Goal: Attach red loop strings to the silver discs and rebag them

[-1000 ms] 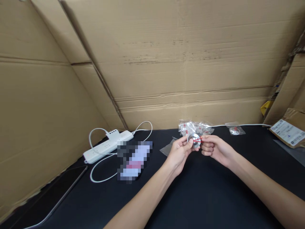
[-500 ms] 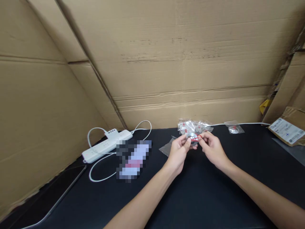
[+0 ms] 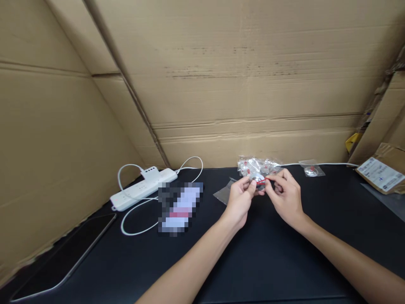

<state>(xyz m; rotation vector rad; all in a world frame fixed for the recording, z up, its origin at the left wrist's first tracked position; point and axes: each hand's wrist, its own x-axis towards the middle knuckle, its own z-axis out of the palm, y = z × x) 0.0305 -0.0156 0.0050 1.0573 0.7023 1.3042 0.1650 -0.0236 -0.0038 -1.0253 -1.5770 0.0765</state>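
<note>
My left hand [image 3: 241, 197] is closed round the edge of a shiny, round metal piece [image 3: 257, 177], with the thumb on its front. A thin red cord [image 3: 262, 182] runs across the metal piece toward my right hand [image 3: 286, 192], whose thumb and forefinger pinch its end. Both hands are held close together above the black table. Just behind them lie several clear plastic bags [image 3: 249, 164] with silvery and red contents. A flat clear bag [image 3: 224, 193] rests by my left hand, partly hidden by it.
To the left are a white power strip [image 3: 144, 189] with looped white cables, a blurred-out phone-like object [image 3: 182, 209] and a dark tablet-like slab [image 3: 66, 257]. One more small bag [image 3: 311, 169] and a labelled brown parcel [image 3: 384, 171] lie right. Cardboard walls [image 3: 221, 97] enclose the table [image 3: 265, 261].
The view has shifted slightly. The metal piece is tilted a little differently in my left hand, and the red cord is still pinched in my right.
</note>
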